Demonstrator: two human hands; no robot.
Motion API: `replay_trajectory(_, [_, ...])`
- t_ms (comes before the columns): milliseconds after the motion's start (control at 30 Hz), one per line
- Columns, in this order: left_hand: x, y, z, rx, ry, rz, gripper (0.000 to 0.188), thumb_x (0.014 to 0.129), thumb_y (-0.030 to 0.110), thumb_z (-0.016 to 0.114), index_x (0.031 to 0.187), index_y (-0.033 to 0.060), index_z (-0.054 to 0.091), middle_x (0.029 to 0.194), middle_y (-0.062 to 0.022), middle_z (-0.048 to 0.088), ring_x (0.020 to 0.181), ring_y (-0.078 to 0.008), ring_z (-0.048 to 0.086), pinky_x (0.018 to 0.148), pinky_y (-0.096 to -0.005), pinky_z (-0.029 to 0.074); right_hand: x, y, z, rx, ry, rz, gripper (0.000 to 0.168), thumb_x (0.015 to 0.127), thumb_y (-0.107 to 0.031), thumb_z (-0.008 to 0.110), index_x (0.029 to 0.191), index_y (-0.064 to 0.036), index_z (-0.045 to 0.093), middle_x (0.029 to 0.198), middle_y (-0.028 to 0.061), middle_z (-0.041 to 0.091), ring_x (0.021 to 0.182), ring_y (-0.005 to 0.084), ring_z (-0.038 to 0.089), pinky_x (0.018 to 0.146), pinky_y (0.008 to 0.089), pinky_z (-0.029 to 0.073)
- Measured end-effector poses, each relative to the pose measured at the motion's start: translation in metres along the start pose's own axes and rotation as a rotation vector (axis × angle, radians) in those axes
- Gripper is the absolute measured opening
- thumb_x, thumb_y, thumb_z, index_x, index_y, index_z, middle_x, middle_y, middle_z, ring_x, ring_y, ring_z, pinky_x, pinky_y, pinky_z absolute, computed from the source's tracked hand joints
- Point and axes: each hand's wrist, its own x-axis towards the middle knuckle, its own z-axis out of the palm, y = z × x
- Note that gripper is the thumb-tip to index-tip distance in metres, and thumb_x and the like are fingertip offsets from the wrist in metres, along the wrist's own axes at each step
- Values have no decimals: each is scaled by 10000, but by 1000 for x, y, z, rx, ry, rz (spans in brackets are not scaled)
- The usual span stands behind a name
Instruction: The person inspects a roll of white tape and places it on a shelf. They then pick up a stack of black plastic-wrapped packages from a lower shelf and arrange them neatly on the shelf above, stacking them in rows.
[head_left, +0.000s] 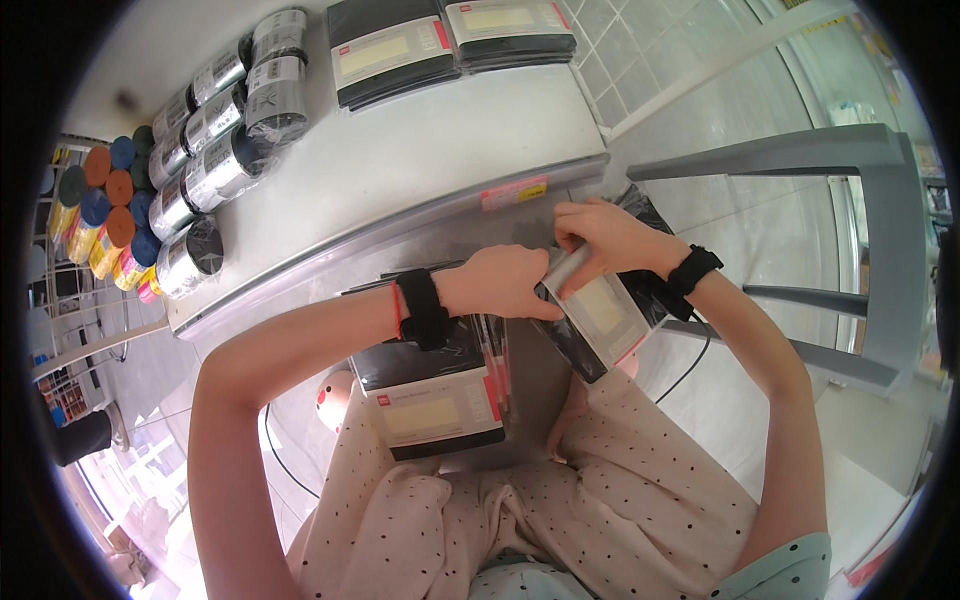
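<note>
A black notebook (600, 311) with a pale paper band is held tilted above my lap, in what looks like clear plastic wrap. My right hand (611, 236) pinches its upper part, thumb on the band and fingers curled at the edge. My left hand (499, 281) grips its left side, with the thumb lying over the black cover; some of its fingers are hidden. Below my left wrist, a stack of similar wrapped notebooks (439, 409) rests on a grey surface (532, 382) between my knees.
Ahead is a white shelf (450, 142) with a price tag (514, 193) on its front rail. It carries two notebook piles (394, 49) (510, 30), wrapped black rolls (225, 169) and coloured rolls (112, 202). A grey plastic frame (889, 247) stands at right.
</note>
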Motion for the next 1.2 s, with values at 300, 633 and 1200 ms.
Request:
replay_trajectory(300, [-12,-12,-39,-830,-117,-53,282,762,188,698,927,6,560,850,-28,589,778,-102,576,639,-264,458,6,-19,-31,10,109,-14,412,611,-315,800,817,-61,548,803,44,564,788,241,534,779,334,392])
replay_trajectory(633, [-112,-79,-123,-1153,154,-16,594,714,-64,629,1276,22,456,1226,-88,518,1144,-174,499,965,-307,383,13,-51,-63,-316,735,-136,672,752,-274,711,1321,-59,425,1410,133,344,1283,340,329,1064,397,269])
replay_trajectory(1200, [-83,-119,-158,-1127,921,60,317,907,58,531,1188,-57,440,1159,-147,539,1017,-203,582,887,-312,519,63,-56,-32,93,513,-172,718,779,-89,642,1384,6,268,1434,217,242,1283,396,304,1024,413,348])
